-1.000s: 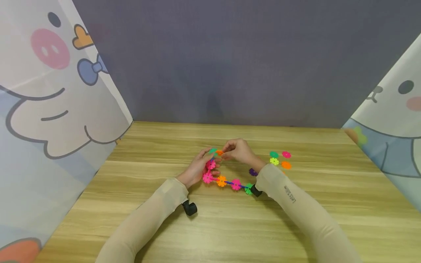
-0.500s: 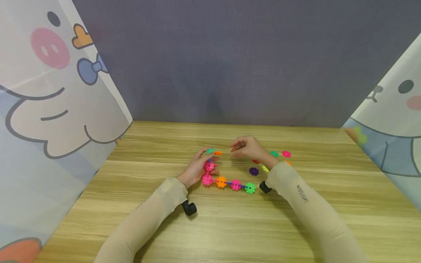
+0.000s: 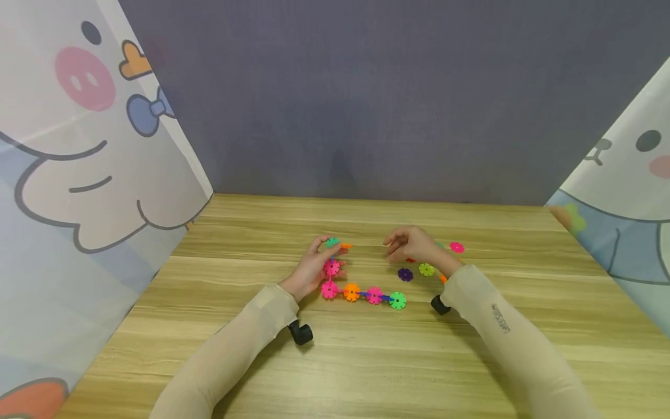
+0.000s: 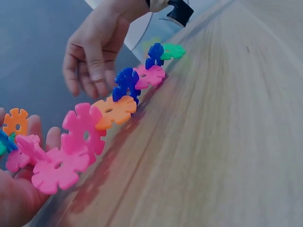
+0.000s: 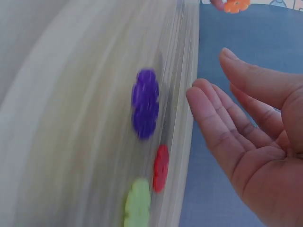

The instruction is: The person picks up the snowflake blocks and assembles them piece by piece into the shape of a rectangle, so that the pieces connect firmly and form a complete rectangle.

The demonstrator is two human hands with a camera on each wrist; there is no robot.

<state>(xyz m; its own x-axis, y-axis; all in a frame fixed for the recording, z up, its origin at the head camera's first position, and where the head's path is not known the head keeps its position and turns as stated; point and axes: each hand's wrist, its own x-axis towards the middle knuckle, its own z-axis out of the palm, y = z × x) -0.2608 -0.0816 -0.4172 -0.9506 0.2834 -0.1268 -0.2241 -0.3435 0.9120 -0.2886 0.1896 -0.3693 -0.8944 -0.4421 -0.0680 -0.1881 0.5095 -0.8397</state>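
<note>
My left hand [image 3: 310, 266] grips a chain of interlocking plastic flower discs near its far end, thumb over the teal disc [image 3: 332, 242]. From there the chain runs toward me past a pink disc [image 3: 329, 290], then turns right through an orange disc [image 3: 352, 292] to a green disc [image 3: 398, 301]. Blue discs [image 4: 126, 86] stand crosswise between some of them. An orange disc [image 4: 16, 122] sticks out at the held end. My right hand [image 3: 413, 244] holds nothing, fingers loosely bent, over loose discs. Below it lie a purple disc [image 5: 145, 104] and a red disc [image 5: 161, 168].
A yellow-green disc [image 3: 426, 269] and a pink loose disc [image 3: 457, 247] lie on the wooden table [image 3: 262, 372] at the right. More discs are partly hidden under the right forearm. A grey panel [image 3: 335, 105] rises behind the table, with cartoon-printed sheets at both sides.
My right hand has let go of the orange disc at the chain's far end and moved right, over the loose discs. The left hand stays about in place, still holding the chain.
</note>
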